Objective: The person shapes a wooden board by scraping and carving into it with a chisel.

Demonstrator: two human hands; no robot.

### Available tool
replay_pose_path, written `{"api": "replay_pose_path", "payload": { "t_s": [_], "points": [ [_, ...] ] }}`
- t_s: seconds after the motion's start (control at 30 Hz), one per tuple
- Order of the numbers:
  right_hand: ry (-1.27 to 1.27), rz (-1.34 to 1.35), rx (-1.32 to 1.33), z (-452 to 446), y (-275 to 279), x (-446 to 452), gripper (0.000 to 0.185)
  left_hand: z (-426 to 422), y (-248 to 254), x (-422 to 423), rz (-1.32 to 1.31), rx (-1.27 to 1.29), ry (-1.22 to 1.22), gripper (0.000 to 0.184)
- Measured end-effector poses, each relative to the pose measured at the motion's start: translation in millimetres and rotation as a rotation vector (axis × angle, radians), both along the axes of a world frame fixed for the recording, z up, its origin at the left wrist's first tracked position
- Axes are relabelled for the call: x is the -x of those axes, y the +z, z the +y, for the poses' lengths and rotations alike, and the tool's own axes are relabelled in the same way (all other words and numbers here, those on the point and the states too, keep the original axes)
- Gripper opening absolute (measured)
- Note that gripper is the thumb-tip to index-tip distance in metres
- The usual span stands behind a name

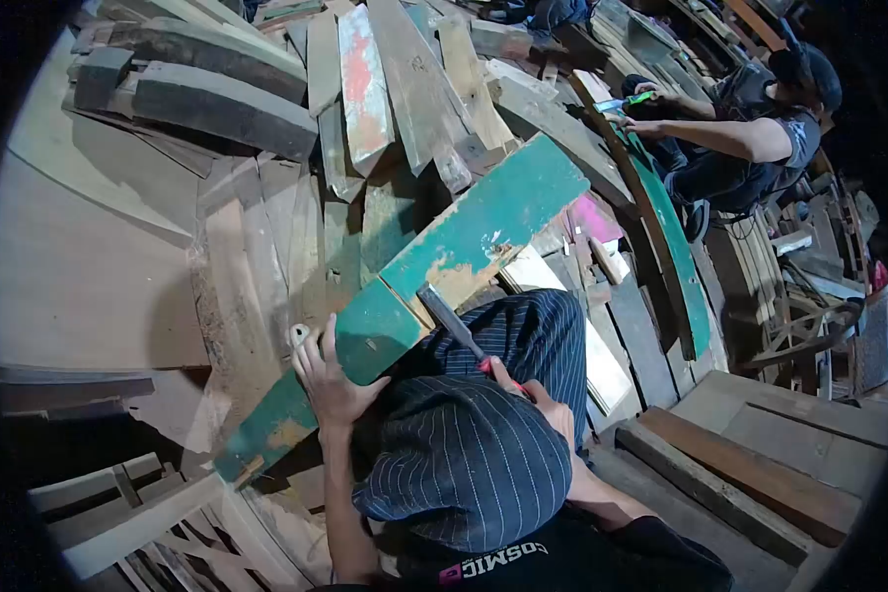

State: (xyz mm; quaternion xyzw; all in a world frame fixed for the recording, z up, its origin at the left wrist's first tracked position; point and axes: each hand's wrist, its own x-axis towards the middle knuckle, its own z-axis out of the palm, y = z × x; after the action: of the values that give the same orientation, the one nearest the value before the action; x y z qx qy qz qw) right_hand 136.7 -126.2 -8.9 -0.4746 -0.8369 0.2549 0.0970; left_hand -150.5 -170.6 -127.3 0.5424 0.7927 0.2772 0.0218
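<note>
In the head view, a long green board [370,326] is laid slantwise from eight o'clock through the centre to between one and two o'clock. Its paint is broken by bare wood patches and crossed by a line near the middle.

The left hand [333,383] is spread across the board at about eight o'clock; whether the board is clamped or only pressed cannot be told. By the right hand [543,400], toward five o'clock, a chisel [452,321] is gripped at its red handle, the fingers being wrapped around it. Its blade is pointed toward eleven o'clock, with the tip at a bare patch beside the line. The lower centre is filled by striped cloth [474,464].

Between eleven and twelve o'clock, timber pieces [414,89] are heaped. A broad sheet [89,257] is seen at nine o'clock, a slatted frame [148,521] between seven and eight, and a brown plank [750,474] at four. At two o'clock, a green-handled tool [641,98] is held by a co-worker [750,148] over a second green board [676,247].
</note>
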Motion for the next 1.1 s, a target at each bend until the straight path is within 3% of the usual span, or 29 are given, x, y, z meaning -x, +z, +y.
{"api": "replay_pose_path", "payload": {
  "t_s": [0.17, 0.33, 0.43, 0.87, 1.1],
  "points": [
    [0.0, -0.07, -0.012, 4.2, 5.1, 2.6, 0.079, 2.1, -1.1, 3.0, 0.003, -0.018, -0.015, 0.124],
    [-0.086, -0.016, -0.076, 22.7, -24.5, 29.6, 0.054, -0.7, -4.0, 2.7, -0.012, 0.013, -0.002, 0.126],
    [-0.078, 0.009, -0.176, 33.3, -37.3, 39.9, 0.053, 0.5, 1.2, 4.0, -0.001, 0.009, -0.015, 0.125],
    [-0.042, -0.07, -0.017, 22.3, 8.7, 3.1, 0.058, 0.6, 2.3, 1.2, -0.002, -0.015, -0.012, 0.127],
    [-0.032, 0.01, -0.148, 45.2, -31.7, 35.3, 0.058, 0.9, 3.6, 1.8, -0.017, -0.012, -0.014, 0.125]
  ]
}}
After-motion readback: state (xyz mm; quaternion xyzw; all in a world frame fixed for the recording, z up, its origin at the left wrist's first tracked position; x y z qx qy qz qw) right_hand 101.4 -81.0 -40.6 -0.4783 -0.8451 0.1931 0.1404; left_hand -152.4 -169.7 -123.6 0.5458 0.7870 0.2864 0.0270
